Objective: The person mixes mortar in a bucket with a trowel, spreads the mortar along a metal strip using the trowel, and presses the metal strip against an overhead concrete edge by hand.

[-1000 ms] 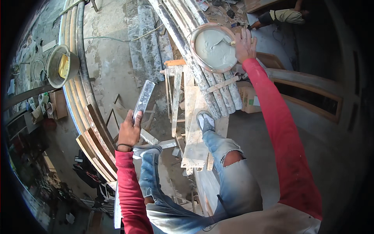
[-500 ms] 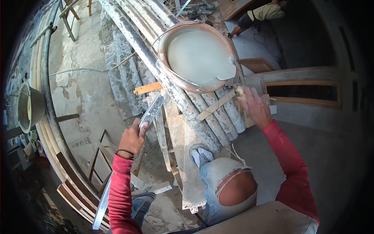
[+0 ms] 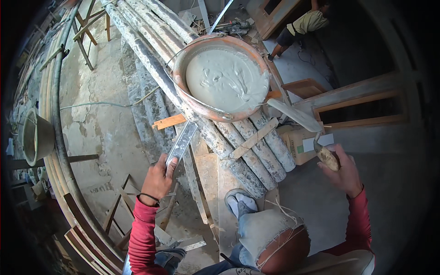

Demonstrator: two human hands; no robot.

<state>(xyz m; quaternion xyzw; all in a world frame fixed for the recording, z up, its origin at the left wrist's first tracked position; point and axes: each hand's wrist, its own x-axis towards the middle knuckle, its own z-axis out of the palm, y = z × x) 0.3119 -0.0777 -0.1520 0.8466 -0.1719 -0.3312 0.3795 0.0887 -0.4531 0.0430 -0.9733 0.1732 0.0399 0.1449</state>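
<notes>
My left hand is closed around a long silvery metal straightedge, whose far end lies near the planks beside the bucket. In my right hand is the wooden handle of a trowel, the fingers wrapped round it. The trowel's long blade is smeared grey and points up and left, close to the bucket's right rim. An orange-brown bucket with a wire handle holds wet grey cement mix, its surface stirred into lumps and ridges. It stands on thick, mortar-spattered poles.
The spattered poles run from the far left toward my feet, with a small wooden strip across them. A cardboard box lies to the right. Another bucket and long pipes are at the left. A person is at the far right.
The trowel has come out of the bucket, and my right hand has drawn back toward me and right. The mix, smooth before, is now rippled. My left hand keeps its grip.
</notes>
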